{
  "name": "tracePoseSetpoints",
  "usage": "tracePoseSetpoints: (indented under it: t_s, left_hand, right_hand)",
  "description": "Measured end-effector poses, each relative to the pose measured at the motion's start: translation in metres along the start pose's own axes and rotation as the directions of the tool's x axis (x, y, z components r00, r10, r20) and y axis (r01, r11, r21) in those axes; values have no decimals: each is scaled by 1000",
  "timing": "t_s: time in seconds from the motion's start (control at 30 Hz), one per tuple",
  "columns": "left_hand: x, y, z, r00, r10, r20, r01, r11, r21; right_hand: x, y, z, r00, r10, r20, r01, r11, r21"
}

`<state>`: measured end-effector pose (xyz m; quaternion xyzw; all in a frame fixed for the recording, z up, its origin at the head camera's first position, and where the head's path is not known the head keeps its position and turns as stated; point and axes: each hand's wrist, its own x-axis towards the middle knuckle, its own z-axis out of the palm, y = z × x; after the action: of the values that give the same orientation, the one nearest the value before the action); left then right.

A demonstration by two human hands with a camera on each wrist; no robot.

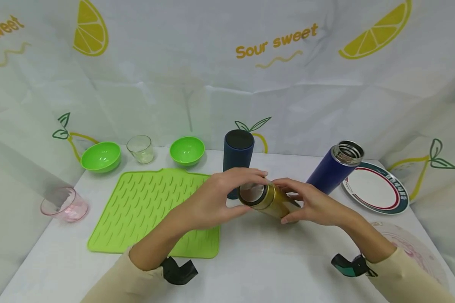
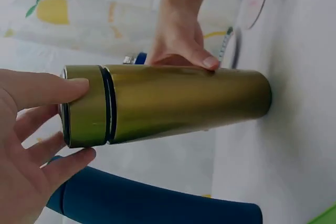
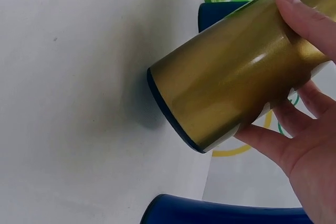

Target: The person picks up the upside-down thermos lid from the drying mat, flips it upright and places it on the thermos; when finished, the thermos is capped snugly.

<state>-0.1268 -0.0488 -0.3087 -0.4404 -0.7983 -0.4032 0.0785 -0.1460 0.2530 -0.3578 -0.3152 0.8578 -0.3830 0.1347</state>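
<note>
A gold thermos flask [image 2: 184, 95], tilted over the table, is between both hands. My left hand [image 1: 212, 200] pinches its gold lid [image 2: 86, 106] at the rim, thumb on one side and fingers on the other. A thin dark ring shows between lid and body. My right hand [image 1: 312, 202] grips the body with the thumb [image 3: 304, 19] on one side. Whether the base touches the table, I cannot tell. Behind the left hand stands a dark blue flask [image 1: 238, 153] with a dark top. Beyond the right hand is a blue flask [image 1: 327, 170] with no lid on its steel mouth.
A green drying mat [image 1: 148, 210] lies left on the white table. Two green bowls [image 1: 101, 156] and a clear glass [image 1: 141, 149] stand behind it, a pink glass [image 1: 66, 205] beside it. To the right lie a rimmed plate [image 1: 375, 187] and a pale plate [image 1: 413, 248].
</note>
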Motion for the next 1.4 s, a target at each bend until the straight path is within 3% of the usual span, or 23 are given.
tracePoseSetpoints:
  t_s: [0.1, 0.17, 0.23, 0.37, 0.47, 0.57, 0.73, 0.87, 1.07, 1.23, 1.4]
  left_hand:
    - [0, 3, -1, 1000, -14, 7, 13, 993, 121]
    - [1, 5, 2, 998, -37, -41, 46, 968, 245]
    - [2, 6, 5, 996, -39, -85, 64, 947, 316]
    - [4, 5, 2, 1000, -10, -6, 11, 981, 195]
    - [6, 5, 0, 998, -45, 38, 37, 981, 190]
    - [8, 7, 3, 997, -79, 20, 71, 961, 268]
    - [11, 8, 0, 997, -53, 50, 41, 977, 210]
    - [11, 8, 1, 996, -90, 17, 81, 954, 288]
    - [9, 7, -4, 994, -100, 39, 93, 984, 155]
    - [9, 7, -1, 986, -169, 10, 162, 960, 230]
    - [7, 3, -6, 992, -95, 89, 81, 986, 148]
  right_hand:
    - [-1, 2, 0, 1000, 7, -3, -7, 1000, 3]
    - [-1, 3, 0, 1000, 10, -3, -10, 1000, 10]
    - [-1, 3, -1, 1000, 13, -4, -13, 1000, 18]
    - [-2, 4, -1, 1000, 17, -3, -17, 1000, 25]
    - [-2, 3, -1, 1000, 14, -4, -14, 1000, 18]
    - [-2, 4, 0, 1000, 11, -4, -11, 1000, 17]
    - [-2, 3, 1, 1000, 6, -9, -5, 1000, 17]
    - [-1, 2, 1, 1000, -1, -11, 1, 1000, 7]
    - [0, 0, 0, 1000, 11, 0, -11, 1000, -1]
    - [2, -3, 0, 999, 13, 33, -13, 1000, 11]
    - [3, -8, 1, 998, 28, 47, -28, 1000, 7]
